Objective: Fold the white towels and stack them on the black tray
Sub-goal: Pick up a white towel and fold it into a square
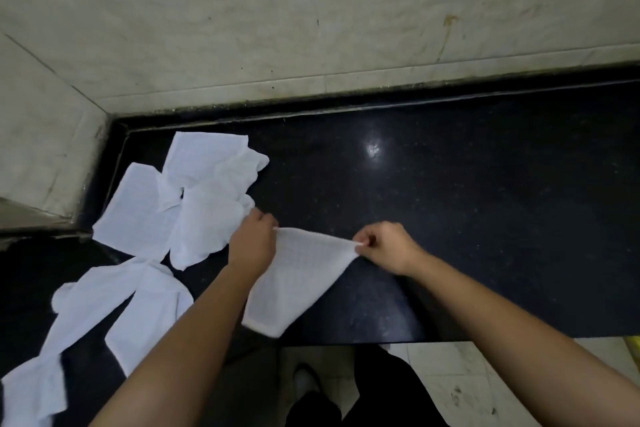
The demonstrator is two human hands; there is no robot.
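One white towel (298,274) is held up over the black worktop (450,201), stretched btw both hands by its top edge. The left hand (254,241) pinches the upper left corner, fingers (268,218) curled tight on the cloth. The right hand (388,246) pinches the upper right corner, thumb & fingertips closed on a small tuft of fabric. The top edge runs taut w/ a slight sag mid-way, right corner a bit lower in view than the left. The rest of the cloth hangs down toward the person & narrows to a thick hemmed end near the worktop's front edge; can't tell if that end touches the surface. A waffle-type weave shows on it.

Left of the held towel, more towels lie unfolded & overlapping on the worktop. A crumpled towel (207,229) is nearest, just beside the left hand & partly behind it. Farther left lies a flat towel (138,215). Up-left, toward the wall, is a rumpled towel (211,156). Down-left, two long towels (145,308) lie side by side, and a last towel (31,395) runs out of view at the bottom-left corner.

Right of the held towel the worktop is glossy, w/ a bright light reflection (373,149). Beyond it is a pale, stained tiled wall (311,10), w/ a grimy joint where it meets the worktop. Below it, past the front edge, are pale floor (485,392), a dark trouser leg (381,392) & a shoe (304,378).
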